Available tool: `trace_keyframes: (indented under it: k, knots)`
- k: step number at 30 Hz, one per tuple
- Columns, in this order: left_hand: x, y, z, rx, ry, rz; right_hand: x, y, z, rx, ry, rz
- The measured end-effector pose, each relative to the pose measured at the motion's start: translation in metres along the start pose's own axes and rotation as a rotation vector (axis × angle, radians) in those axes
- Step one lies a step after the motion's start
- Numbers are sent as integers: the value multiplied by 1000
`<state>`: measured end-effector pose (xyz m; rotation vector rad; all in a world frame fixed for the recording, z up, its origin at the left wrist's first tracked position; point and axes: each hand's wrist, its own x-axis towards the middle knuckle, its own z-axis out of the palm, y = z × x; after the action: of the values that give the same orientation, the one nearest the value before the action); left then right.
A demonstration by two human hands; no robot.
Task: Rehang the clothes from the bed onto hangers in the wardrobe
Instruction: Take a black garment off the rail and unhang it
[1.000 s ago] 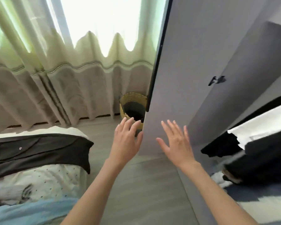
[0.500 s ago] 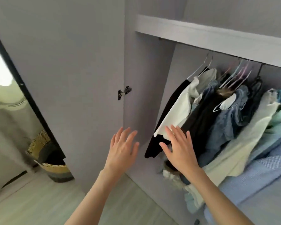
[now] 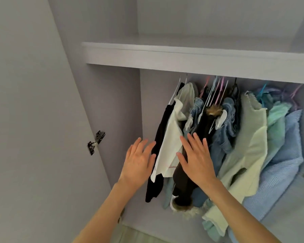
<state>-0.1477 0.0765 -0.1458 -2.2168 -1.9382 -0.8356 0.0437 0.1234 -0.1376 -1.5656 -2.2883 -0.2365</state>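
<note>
Hands (image 3: 167, 160) now nearer hanging clothes (image 3: 226, 137)

A pale grey-lilac door panel (image 3: 25, 106) stands open on the left, with a metal hinge (image 3: 95, 142) fixed at its inner edge. A thick horizontal shelf (image 3: 182, 58) of the same colour runs across the far side, with a shadowed recess above it. A strip of light wood floor (image 3: 135, 235) shows at the near bottom. Soft, even daylight falls on the panels.
</note>
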Motion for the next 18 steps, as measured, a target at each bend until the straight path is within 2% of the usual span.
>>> trace_keyframes:
  k: [4,10,16,18]
  knots:
    - [21,-3,23,-91,-35,-18,32,4,8,-29,14,73]
    - [86,-8,38,-176,-2,-30,108,16,15,-30,56,-20]
    - [144,-13,54,-205,-20,-107,160,31,26,-58,-138,-156]
    - [157,-12,60,-246,-31,-121,160,37,34,-88,-138,-149]
